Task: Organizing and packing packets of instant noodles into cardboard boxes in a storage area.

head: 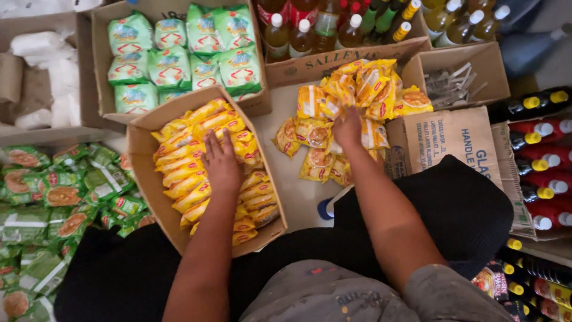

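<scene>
While the left hand [221,162] is lying flat and open, palm down, on the rows of yellow packets [196,179] inside the tilted cardboard box [143,149], the right hand [347,128] is reaching out into the loose pile of yellow packets [351,101] on the floor ahead. That right hand is curling over the heap, fingers closing on a packet or two, though how many it is gripping I cannot tell from here. By the look of it, the filling of the box is well along: the rows are packed tight, nearly to the rim. Bringing another handful across is going to call for a clean lift clear of the pile and a gap to slot it into. Green packets [179,59] are sitting in another box behind, and bottles [333,27] are standing beyond the pile.
</scene>
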